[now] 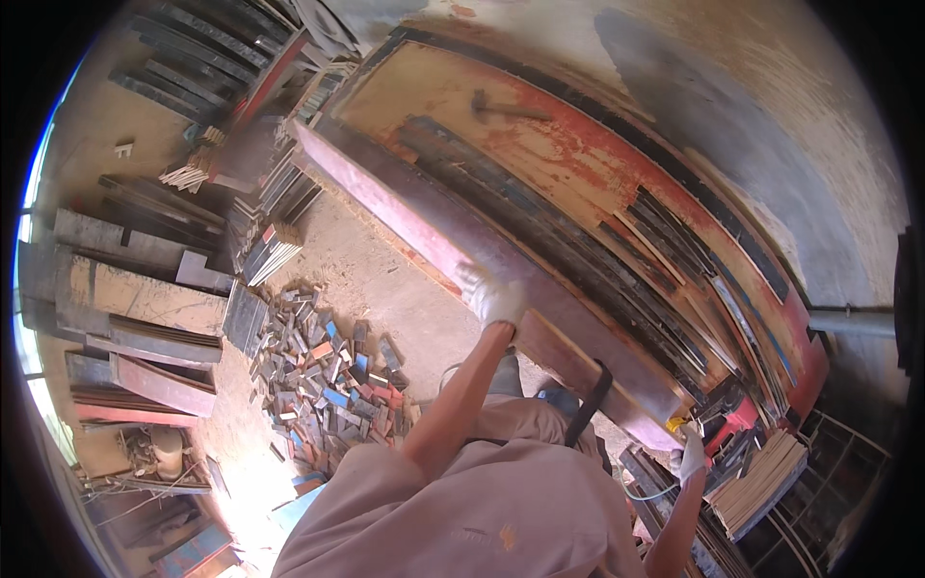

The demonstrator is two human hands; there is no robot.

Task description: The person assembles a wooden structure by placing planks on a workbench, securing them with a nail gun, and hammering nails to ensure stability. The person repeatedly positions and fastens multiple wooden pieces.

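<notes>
A long pinkish board slants from the far left down to my right side, along the near edge of a worktable. My left hand, in a whitish glove, rests on this board with its fingers stretched out along it. At the near right end of the board is my right hand, also gloved; its fingers are mostly hidden, so its grip does not show. Close beyond it are a small yellow object and a red tool-like object, whose kinds I cannot make out.
A hammer and stacks of dark strips lie on the table. A heap of small offcuts covers the floor to my left. Stacked boards line the left side. A bundle of wood pieces sits at the right.
</notes>
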